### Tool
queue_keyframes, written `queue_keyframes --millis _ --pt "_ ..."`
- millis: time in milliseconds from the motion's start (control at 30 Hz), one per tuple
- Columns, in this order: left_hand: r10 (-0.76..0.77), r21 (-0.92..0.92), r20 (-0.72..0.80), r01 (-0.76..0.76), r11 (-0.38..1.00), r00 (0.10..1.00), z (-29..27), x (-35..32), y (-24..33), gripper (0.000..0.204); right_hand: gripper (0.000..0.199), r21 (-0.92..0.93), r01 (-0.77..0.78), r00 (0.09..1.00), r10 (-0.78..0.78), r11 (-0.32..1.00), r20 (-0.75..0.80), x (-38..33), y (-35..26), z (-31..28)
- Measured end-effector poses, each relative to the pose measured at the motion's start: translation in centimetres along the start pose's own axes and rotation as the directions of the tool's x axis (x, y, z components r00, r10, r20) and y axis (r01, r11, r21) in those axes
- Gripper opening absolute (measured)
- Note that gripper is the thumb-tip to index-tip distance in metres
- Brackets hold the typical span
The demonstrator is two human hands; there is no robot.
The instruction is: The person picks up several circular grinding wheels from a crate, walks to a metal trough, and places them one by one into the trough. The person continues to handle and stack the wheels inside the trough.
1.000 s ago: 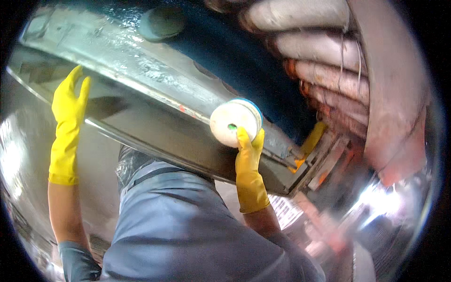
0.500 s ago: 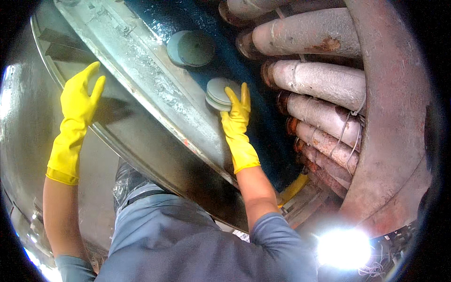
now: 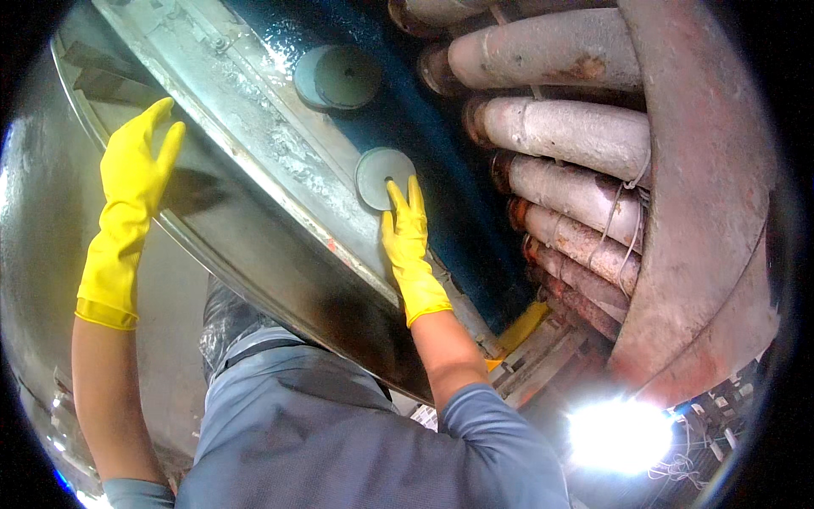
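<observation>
My right hand (image 3: 407, 233), in a yellow rubber glove, is at a round grey disc (image 3: 380, 170) with a small dark hole at its middle. Two fingers reach over the disc's face and the thumb sits by its near edge; its underside is hidden. The disc lies where a wet, pale metal ledge (image 3: 254, 119) meets a dark blue wet surface (image 3: 449, 212). My left hand (image 3: 137, 161), gloved the same way, hovers over the curved metal rim at the left, thumb and fingers apart, holding nothing.
Farther along the ledge sits an overlapping pair of round discs (image 3: 343, 78), one pale and one darker. Several thick, stained pipes (image 3: 560, 131) run to a large curved, reddish-grey casing (image 3: 704, 195) at the right. A bright lamp (image 3: 619, 434) glares at lower right.
My right hand has drawn nearer to me and leftward with the disc. The disc looked like a tilted, layered stack; now one round face shows. The whole view has shifted slightly.
</observation>
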State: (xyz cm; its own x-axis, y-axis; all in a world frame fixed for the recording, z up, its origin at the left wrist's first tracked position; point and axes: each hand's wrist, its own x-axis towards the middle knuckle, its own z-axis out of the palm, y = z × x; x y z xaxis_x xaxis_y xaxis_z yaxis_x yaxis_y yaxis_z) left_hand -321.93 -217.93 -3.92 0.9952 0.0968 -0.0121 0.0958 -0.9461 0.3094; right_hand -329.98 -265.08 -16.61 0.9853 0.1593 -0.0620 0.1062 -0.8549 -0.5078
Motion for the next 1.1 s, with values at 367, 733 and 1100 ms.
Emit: queue_keyframes --millis 367,733,1100 --pt "-0.040 -0.006 -0.007 0.040 0.999 0.999 0.0 0.1 -0.1 0.044 0.123 -0.159 -0.099 0.991 0.113 0.982 0.077 3.1 -2.6 0.0" --pt "-0.044 0.005 -0.021 0.044 0.999 0.999 0.3 0.4 0.0 0.044 0.104 0.192 -0.166 0.985 0.152 0.967 0.088 3.6 0.2 -0.5" --pt "-0.040 -0.036 0.017 0.040 0.999 0.999 0.4 0.3 -0.6 0.045 0.084 0.927 -0.340 0.753 0.636 0.158 0.168 0.6 1.0 -5.1"
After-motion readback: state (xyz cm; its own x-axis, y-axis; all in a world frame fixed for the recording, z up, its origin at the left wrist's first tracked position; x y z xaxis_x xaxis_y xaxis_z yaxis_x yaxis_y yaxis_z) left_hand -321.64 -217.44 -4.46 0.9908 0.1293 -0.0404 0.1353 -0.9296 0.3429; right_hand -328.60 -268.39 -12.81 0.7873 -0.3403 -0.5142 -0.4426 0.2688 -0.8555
